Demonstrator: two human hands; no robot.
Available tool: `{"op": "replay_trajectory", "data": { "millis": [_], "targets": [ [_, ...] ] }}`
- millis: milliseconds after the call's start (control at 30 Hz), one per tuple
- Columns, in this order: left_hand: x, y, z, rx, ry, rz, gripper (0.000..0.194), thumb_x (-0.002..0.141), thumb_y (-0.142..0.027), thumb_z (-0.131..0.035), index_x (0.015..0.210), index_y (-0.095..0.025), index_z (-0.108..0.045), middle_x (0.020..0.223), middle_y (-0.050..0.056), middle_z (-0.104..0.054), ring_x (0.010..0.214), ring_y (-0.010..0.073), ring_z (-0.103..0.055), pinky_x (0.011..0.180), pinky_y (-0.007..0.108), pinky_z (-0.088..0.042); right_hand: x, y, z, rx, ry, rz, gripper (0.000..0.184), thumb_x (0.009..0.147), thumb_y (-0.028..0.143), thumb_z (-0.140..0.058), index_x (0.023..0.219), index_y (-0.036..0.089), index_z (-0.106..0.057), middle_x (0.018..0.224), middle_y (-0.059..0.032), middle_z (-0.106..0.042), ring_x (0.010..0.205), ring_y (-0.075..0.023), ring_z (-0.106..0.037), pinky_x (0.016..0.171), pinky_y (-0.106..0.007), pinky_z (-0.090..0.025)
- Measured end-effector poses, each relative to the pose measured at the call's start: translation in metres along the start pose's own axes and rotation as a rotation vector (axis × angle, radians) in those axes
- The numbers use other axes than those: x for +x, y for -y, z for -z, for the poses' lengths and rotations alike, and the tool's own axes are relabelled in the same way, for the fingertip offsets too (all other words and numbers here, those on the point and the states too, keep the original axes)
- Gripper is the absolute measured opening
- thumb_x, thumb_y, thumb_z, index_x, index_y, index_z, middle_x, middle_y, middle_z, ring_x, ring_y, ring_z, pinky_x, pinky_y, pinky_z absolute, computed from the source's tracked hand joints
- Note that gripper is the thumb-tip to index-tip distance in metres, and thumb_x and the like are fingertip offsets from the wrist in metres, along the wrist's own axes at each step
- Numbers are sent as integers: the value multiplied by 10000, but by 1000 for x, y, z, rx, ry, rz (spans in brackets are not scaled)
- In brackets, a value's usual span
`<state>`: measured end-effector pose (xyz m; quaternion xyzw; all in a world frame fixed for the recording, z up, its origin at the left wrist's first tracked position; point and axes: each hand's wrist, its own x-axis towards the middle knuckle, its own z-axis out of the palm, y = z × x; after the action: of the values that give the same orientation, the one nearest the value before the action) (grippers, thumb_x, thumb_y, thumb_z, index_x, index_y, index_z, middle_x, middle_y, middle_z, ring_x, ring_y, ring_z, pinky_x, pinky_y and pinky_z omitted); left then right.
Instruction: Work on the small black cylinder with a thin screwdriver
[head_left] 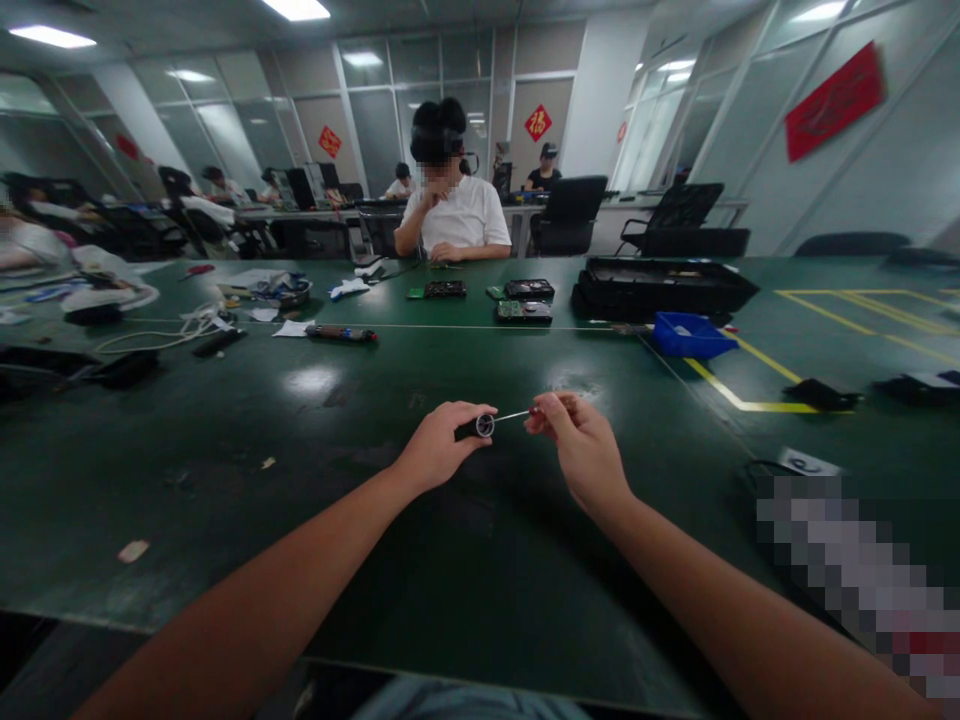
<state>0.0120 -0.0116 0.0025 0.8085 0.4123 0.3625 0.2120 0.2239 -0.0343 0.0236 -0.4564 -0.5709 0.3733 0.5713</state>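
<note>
My left hand is closed around a small black cylindrical part, whose round silvery end faces me. Between the fingers of my right hand is a thin screwdriver with a reddish handle that is mostly covered. Its metal shaft points left, and the tip meets the round end of the cylinder; whether it sits inside or only touches cannot be made out. Both hands are held above the green table.
Circuit boards and drives lie farther back, near an electric screwdriver. On the right are a blue bin and a long black tray. A cable trails on the left. Across the table sits a person.
</note>
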Motion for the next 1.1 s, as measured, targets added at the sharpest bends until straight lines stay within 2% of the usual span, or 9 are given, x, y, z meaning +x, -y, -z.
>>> {"op": "replay_trajectory", "data": {
  "millis": [167,300,400,633,867,1000,1100],
  "targets": [
    [-1,0,-1,0,25,-51,381,858,-214,-716,1234,-254,-665,1221,31,-693,1157,209,-594,1041,387,-429,0,-3,-1,9,-50,4,330,921,523,-585,919,198,-643,787,-40,-666,737,-187,-651,756,-372,-545],
    [0,1,-1,-18,-4,-19,384,860,-225,-714,1238,-265,-661,1237,27,-685,1172,216,-587,1048,395,-422,7,-6,1,271,-64,-171,317,876,526,-630,842,211,-618,724,-7,-611,650,-170,-610,717,-376,-568],
    [1,1,-1,-4,13,-8,391,860,-233,-715,1246,-264,-656,1229,26,-686,1161,221,-589,1039,393,-424,9,-8,2,329,-108,-185,276,860,483,-670,852,211,-625,757,1,-609,665,-151,-603,722,-351,-562],
    [0,-1,0,2,12,3,400,859,-259,-718,1253,-261,-650,1209,31,-689,1137,229,-593,1020,396,-431,1,-1,2,-60,-74,58,248,944,450,-573,923,208,-621,773,-20,-667,712,-173,-644,720,-346,-522],
    [1,-3,1,14,1,36,390,853,-252,-722,1239,-264,-661,1197,35,-692,1139,236,-593,1017,404,-435,-6,18,2,-278,7,130,258,930,450,-588,927,200,-650,747,-36,-714,685,-188,-681,663,-322,-511],
    [0,-1,-1,10,-6,25,392,849,-261,-733,1234,-268,-662,1204,30,-692,1138,229,-595,1023,400,-435,-7,21,5,-463,-7,176,303,876,500,-662,783,212,-650,666,-20,-696,599,-180,-645,579,-300,-462],
    [0,1,-1,11,-2,15,392,849,-255,-732,1234,-271,-663,1195,29,-694,1128,228,-599,1016,401,-439,-7,18,6,-462,12,199,256,905,466,-633,874,214,-659,746,-34,-714,661,-194,-673,610,-309,-486]
  ]
}}
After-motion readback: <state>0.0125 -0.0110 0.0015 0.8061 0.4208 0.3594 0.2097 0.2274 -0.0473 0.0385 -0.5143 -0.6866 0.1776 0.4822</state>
